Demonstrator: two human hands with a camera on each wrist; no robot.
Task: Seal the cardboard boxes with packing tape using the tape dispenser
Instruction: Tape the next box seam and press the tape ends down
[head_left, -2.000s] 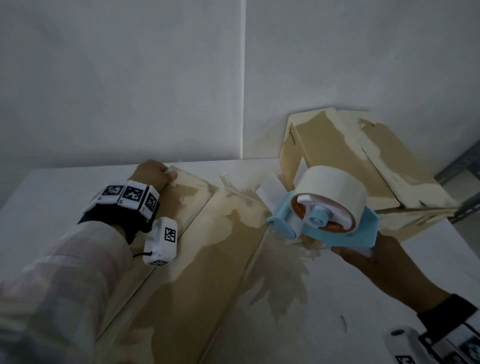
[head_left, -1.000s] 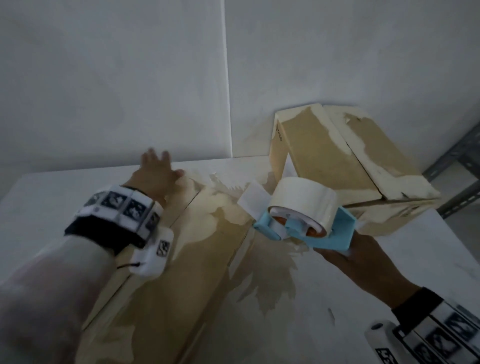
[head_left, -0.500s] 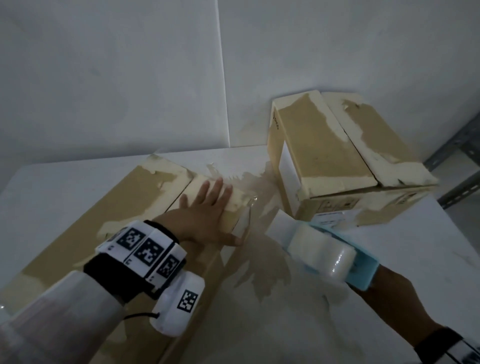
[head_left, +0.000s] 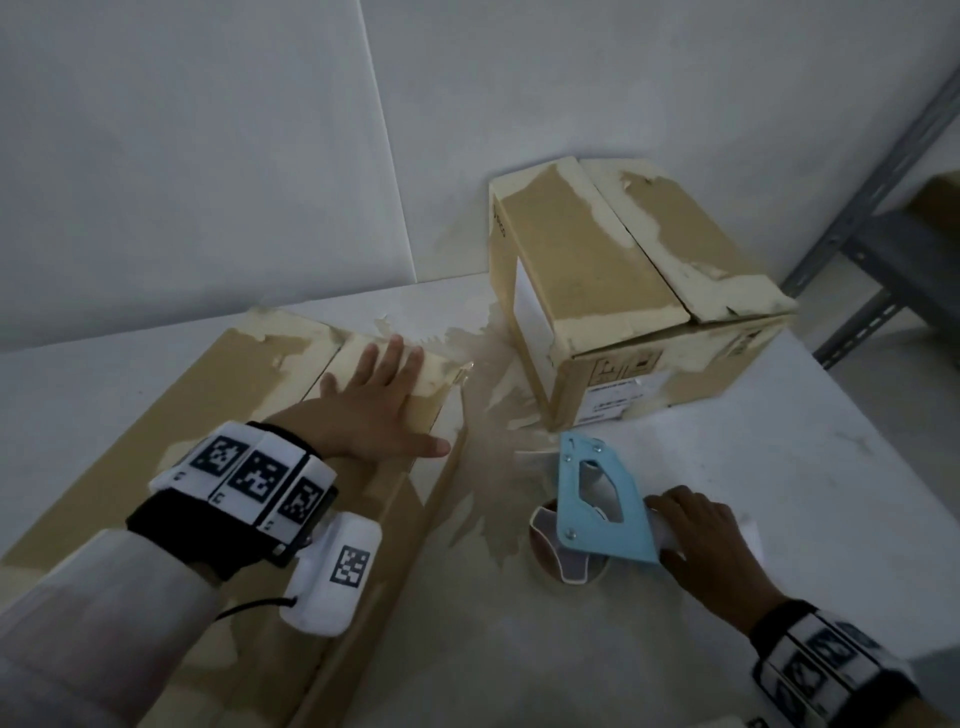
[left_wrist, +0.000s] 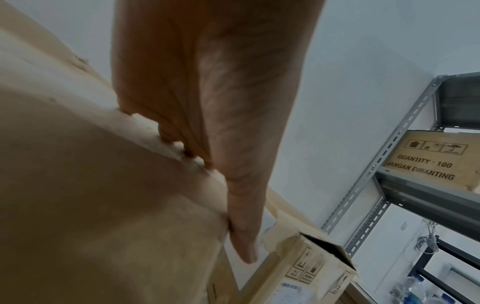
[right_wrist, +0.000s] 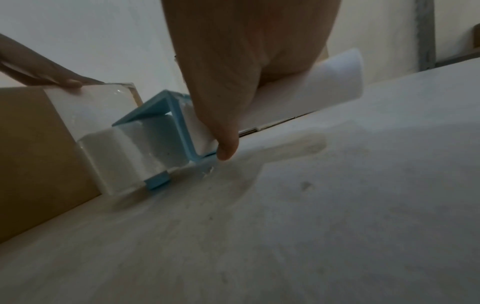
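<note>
The long flat brown cardboard box (head_left: 218, 415) lies at the left of the white table (head_left: 810, 467); the left hand (head_left: 382, 410) presses flat on its far end, fingers spread. Just right, the right hand (head_left: 711, 545) grips the white handle of the light blue tape dispenser (head_left: 597, 499), low against the table. Behind it, a second, taller taped cardboard box (head_left: 623, 291) stands against the wall, beside a grey metal shelf (head_left: 883, 218).
</note>
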